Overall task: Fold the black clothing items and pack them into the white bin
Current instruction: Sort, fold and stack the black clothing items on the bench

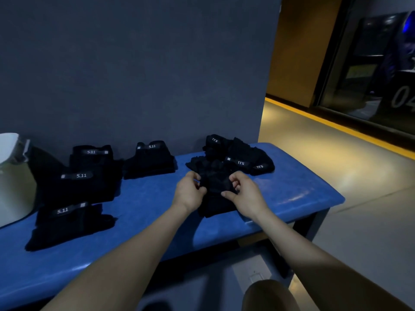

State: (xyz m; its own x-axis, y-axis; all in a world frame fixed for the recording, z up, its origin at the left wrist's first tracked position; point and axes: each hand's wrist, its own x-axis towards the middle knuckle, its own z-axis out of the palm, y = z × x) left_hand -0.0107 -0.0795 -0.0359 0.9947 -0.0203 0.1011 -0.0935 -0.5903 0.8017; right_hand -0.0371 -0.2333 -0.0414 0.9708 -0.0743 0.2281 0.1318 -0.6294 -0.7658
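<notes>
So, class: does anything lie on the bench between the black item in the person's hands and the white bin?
Yes. Both hands, left and right, grip the black item. Between it and the white bin lie folded black piles, crowding the bench beside the bin.

White bin (13, 176) cut by left edge; black clothing folds indistinct.
</notes>
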